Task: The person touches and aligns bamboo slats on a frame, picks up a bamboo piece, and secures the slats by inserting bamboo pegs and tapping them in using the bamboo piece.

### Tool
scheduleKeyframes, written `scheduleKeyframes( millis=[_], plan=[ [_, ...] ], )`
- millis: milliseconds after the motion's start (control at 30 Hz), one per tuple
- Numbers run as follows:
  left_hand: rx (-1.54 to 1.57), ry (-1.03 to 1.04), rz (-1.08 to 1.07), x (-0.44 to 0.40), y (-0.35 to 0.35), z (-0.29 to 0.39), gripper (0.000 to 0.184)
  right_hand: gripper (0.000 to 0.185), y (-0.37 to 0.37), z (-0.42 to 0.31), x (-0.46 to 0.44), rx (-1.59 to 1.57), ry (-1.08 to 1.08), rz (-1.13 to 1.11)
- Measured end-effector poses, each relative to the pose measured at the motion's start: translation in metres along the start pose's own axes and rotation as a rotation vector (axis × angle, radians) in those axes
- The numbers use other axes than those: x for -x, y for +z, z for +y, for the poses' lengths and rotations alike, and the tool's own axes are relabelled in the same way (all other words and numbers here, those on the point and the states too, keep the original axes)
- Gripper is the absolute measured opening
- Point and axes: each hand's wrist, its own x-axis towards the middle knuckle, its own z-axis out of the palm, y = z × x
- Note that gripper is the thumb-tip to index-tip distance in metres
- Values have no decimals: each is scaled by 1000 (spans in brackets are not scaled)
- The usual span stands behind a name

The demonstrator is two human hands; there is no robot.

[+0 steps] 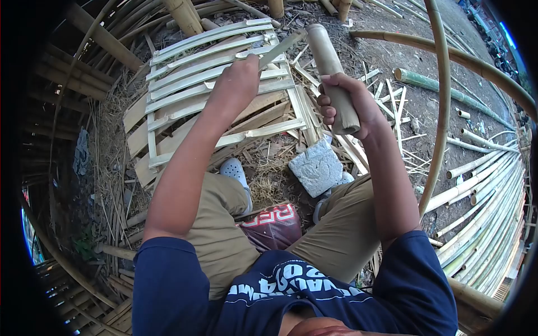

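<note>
Over the pale slatted bamboo frame (179,96), it's the left hand (238,84), fingers clamped round the near end of a flat grey-green strip (283,49); blade or bamboo, I can't tell! The strip's far tip pokes past the frame's right edge, right up by the top of a thick tan cylinder (325,53), and whether those two touch can't be made out. Near the frame's lower right corner sits a squarish speckled grey stone block (316,168). Right of the frame, the right hand (358,103) has its fingers wrapped tight on the cylinder's lower part. Farther right of the frame lie a thick green bamboo pole (448,92) and a big spread of slim pale bamboo poles (482,224)!
</note>
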Motion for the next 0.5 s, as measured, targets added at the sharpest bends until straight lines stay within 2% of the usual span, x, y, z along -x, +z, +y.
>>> scheduleKeyframes(
  millis=[100, 167, 200, 233, 300, 433, 500],
  plan=[
    [13, -23, 30, -2, -11, -3, 15, 34, -13, -11, -6, -236, -143, 95],
    [6, -40, 16, -3, -7, -6, 16, 36, -5, 3, -6, -225, -229, 176],
    [48, -12, 22, -1, -2, -3, 17, 28, 15, 13, 3, -10, -212, 212],
    [90, 17, 26, 1, 4, 1, 17, 29, 17, 14, 7, 164, 3, 32],
    [140, 21, 19, 1, 4, 7, 18, 29, 19, 15, 5, 84, -4, 7],
    [153, -48, 36, -2, -13, 6, 18, 32, 0, -1, -7, -216, -198, 145],
    [140, -25, 29, -2, -12, 7, 18, 37, 2, 3, -6, -205, -260, 230]
  ],
)
